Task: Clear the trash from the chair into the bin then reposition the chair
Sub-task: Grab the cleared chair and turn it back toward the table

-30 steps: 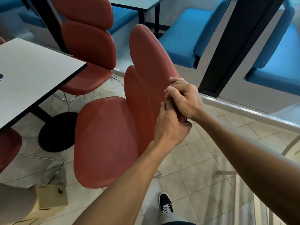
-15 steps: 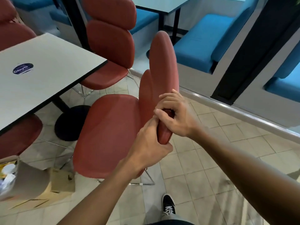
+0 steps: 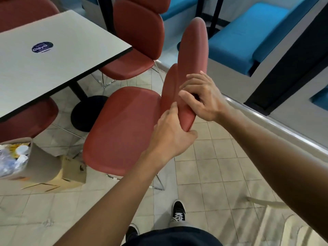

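1. Two bare hands grip the backrest of a red chair (image 3: 122, 128), seen from above by a camera on the person's head.
2. The left hand (image 3: 170, 137) wraps the lower edge of the backrest – thumb on the near side, fingers curled round behind it.
3. The right hand (image 3: 204, 98) clasps the backrest just above the left, fingers bent over its edge.
4. The chair's seat is bare and points toward a grey table (image 3: 58, 55), its front edge near the table's black round base.
5. A bin (image 3: 35, 164) stands on the tiled floor at lower left, beside the seat – it holds plastic wrappers and white cups.
6. A flattened cardboard box (image 3: 71, 173) lies against the bin.
7. A second red chair (image 3: 136, 41) is tucked in at the table's far side.
8. Blue benches (image 3: 248, 38) line the wall beyond.
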`<state>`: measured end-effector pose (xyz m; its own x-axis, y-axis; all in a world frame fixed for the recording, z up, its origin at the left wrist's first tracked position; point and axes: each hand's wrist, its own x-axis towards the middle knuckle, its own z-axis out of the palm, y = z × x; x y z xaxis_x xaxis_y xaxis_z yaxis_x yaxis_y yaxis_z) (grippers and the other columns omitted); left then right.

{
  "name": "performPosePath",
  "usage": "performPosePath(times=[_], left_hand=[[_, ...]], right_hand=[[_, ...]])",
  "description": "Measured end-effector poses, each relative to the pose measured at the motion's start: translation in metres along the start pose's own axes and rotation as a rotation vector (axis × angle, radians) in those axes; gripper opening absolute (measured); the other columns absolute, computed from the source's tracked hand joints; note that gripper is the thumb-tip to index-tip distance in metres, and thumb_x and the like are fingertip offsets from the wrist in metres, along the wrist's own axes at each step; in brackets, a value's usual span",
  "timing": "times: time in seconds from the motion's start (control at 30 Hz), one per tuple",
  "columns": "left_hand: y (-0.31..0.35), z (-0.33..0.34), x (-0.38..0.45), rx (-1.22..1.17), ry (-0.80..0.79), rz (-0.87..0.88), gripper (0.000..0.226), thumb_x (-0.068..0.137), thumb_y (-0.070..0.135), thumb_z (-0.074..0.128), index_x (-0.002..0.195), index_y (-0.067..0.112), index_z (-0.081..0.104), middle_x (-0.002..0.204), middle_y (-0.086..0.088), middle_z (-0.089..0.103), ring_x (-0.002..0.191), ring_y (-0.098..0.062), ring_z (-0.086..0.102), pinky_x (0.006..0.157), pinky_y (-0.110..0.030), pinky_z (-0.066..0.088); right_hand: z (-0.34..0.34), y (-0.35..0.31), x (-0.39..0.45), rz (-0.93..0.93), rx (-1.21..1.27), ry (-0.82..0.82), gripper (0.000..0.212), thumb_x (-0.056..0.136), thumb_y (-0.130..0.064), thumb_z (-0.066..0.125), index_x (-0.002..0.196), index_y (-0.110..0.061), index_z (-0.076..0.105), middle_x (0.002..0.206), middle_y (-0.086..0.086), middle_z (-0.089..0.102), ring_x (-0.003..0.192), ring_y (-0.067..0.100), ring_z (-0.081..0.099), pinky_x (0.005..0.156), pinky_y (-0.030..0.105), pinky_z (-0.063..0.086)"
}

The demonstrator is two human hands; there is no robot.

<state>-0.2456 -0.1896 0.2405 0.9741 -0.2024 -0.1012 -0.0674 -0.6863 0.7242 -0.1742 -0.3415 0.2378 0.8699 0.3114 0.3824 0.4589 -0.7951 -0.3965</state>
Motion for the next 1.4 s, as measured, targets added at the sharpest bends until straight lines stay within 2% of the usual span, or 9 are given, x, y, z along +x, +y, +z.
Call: performPosePath(times=[0.33, 0.53, 0.67, 0.83, 0.9, 1.0, 1.07, 1.27, 1.4], left_hand=[[0.005, -0.016, -0.008, 0.079, -0.013, 0.042, 0.068, 0.079, 0.033, 0.062, 0.14, 0.04, 0.032, 0.096, 0.01, 0.065, 0.089, -0.017, 0.063, 0.079, -0.031, 0.052], [-0.007, -0.032, -0.034, 0.049, -0.079, 0.042, 0.077, 0.074, 0.024, 0.062, 0.14, 0.047, 0.03, 0.085, 0.012, 0.066, 0.079, -0.01, 0.064, 0.074, -0.032, 0.056], [-0.018, -0.044, -0.053, 0.056, -0.109, 0.021, 0.07, 0.076, 0.023, 0.064, 0.132, 0.052, 0.035, 0.076, 0.01, 0.067, 0.066, -0.006, 0.064, 0.063, -0.028, 0.056], [-0.027, -0.06, -0.075, 0.062, -0.13, -0.01, 0.047, 0.074, 0.021, 0.069, 0.104, 0.051, 0.048, 0.071, 0.01, 0.066, 0.06, -0.009, 0.064, 0.056, -0.031, 0.054], [-0.03, -0.067, -0.084, 0.054, -0.15, -0.045, 0.043, 0.073, 0.023, 0.069, 0.103, 0.047, 0.049, 0.074, 0.009, 0.067, 0.06, -0.013, 0.065, 0.056, -0.039, 0.056], [-0.032, -0.075, -0.092, 0.032, -0.195, -0.133, 0.047, 0.073, 0.019, 0.069, 0.106, 0.044, 0.047, 0.071, 0.002, 0.064, 0.049, -0.024, 0.063, 0.039, -0.045, 0.051], [-0.031, -0.075, -0.094, 0.081, -0.206, -0.165, 0.048, 0.072, 0.024, 0.07, 0.106, 0.044, 0.043, 0.074, 0.004, 0.064, 0.052, -0.026, 0.065, 0.041, -0.046, 0.053], [-0.016, -0.058, -0.099, 0.176, -0.049, -0.218, 0.059, 0.065, 0.069, 0.053, 0.119, 0.049, 0.038, 0.1, 0.02, 0.062, 0.097, -0.009, 0.062, 0.079, -0.03, 0.049], [0.002, -0.031, -0.091, 0.376, 0.175, -0.274, 0.06, 0.084, 0.069, 0.041, 0.133, 0.035, 0.039, 0.125, 0.008, 0.057, 0.116, -0.021, 0.053, 0.086, -0.035, 0.037]], right_hand=[[0.015, -0.009, -0.003, 0.034, -0.035, 0.111, 0.056, 0.093, -0.043, 0.023, 0.072, -0.013, 0.067, 0.084, -0.001, 0.067, 0.102, 0.015, 0.054, 0.107, 0.025, 0.016], [0.026, -0.034, -0.02, 0.031, -0.004, 0.212, 0.046, 0.092, -0.04, 0.032, 0.069, -0.02, 0.066, 0.076, -0.006, 0.063, 0.096, 0.017, 0.056, 0.111, 0.043, 0.026], [0.035, -0.056, -0.031, 0.024, -0.029, 0.261, 0.047, 0.091, -0.041, 0.034, 0.065, -0.017, 0.066, 0.074, -0.005, 0.064, 0.09, 0.017, 0.058, 0.11, 0.04, 0.027], [0.045, -0.086, -0.043, 0.051, -0.062, 0.302, 0.05, 0.091, -0.044, 0.035, 0.06, -0.018, 0.064, 0.068, -0.005, 0.059, 0.09, 0.018, 0.057, 0.109, 0.039, 0.028], [0.048, -0.099, -0.048, 0.071, -0.071, 0.298, 0.051, 0.091, -0.046, 0.035, 0.06, -0.018, 0.065, 0.068, -0.004, 0.06, 0.09, 0.02, 0.057, 0.108, 0.043, 0.029], [0.055, -0.115, -0.053, 0.085, -0.084, 0.303, 0.052, 0.091, -0.048, 0.036, 0.061, -0.018, 0.065, 0.068, -0.002, 0.06, 0.088, 0.022, 0.057, 0.107, 0.045, 0.03], [0.056, -0.119, -0.058, 0.071, -0.086, 0.317, 0.052, 0.092, -0.048, 0.037, 0.06, -0.018, 0.064, 0.067, -0.001, 0.059, 0.085, 0.022, 0.056, 0.105, 0.046, 0.032], [0.039, -0.094, -0.051, -0.139, -0.048, 0.196, 0.058, 0.097, -0.054, 0.031, 0.066, -0.02, 0.067, 0.066, -0.005, 0.059, 0.079, 0.018, 0.057, 0.094, 0.033, 0.038], [0.029, -0.052, -0.033, -0.212, -0.055, 0.159, 0.061, 0.097, -0.056, 0.026, 0.072, -0.021, 0.07, 0.077, -0.006, 0.068, 0.093, 0.016, 0.061, 0.1, 0.033, 0.036]])
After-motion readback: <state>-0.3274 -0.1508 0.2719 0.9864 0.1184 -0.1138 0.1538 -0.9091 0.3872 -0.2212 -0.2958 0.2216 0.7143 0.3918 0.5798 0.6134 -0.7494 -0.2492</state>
